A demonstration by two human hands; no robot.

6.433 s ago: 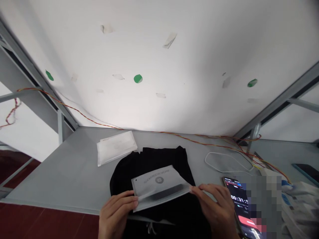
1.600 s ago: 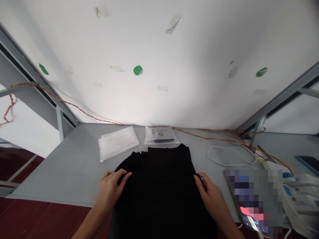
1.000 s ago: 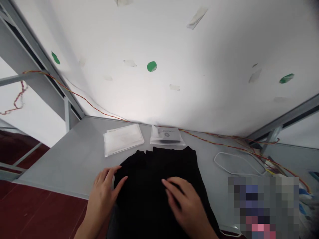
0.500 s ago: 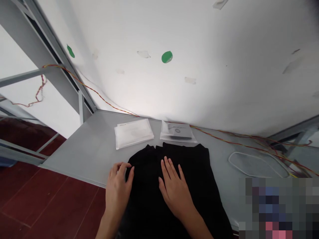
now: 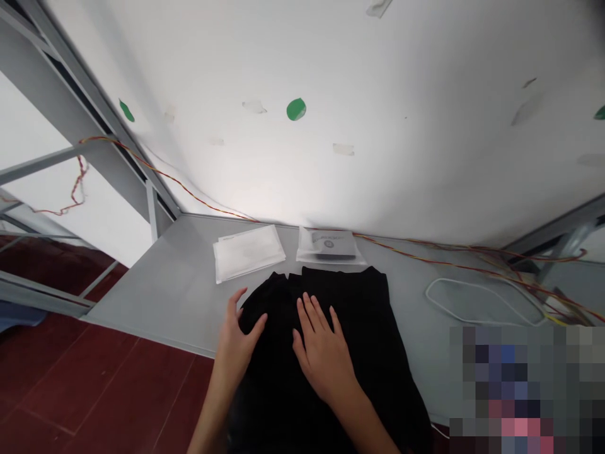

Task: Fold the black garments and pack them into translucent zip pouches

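Note:
A black garment (image 5: 373, 334) lies spread on the grey tabletop, its lower part running off the bottom of the view. My right hand (image 5: 324, 353) rests flat on the middle of it, fingers stretched out. At the garment's upper left edge is my left hand (image 5: 240, 331), thumb and fingers apart with nothing gripped between them. Just beyond the cloth sit white packets (image 5: 250, 252) and a clear plastic bag (image 5: 306, 249) with a grey printed item (image 5: 335, 244) inside.
A white wall (image 5: 212, 75) with green sticker scraps stands behind the tabletop (image 5: 170, 284). Twisted red-yellow wires (image 5: 420, 260) run along its back. A white cable loop (image 5: 437, 302) lies at right. Metal framing (image 5: 154, 214) rises at left above a red tiled floor (image 5: 127, 384).
My left hand has opened from a near pinch at the garment's edge and moved slightly right. My right hand stays flat on the cloth. The view has shifted slightly.

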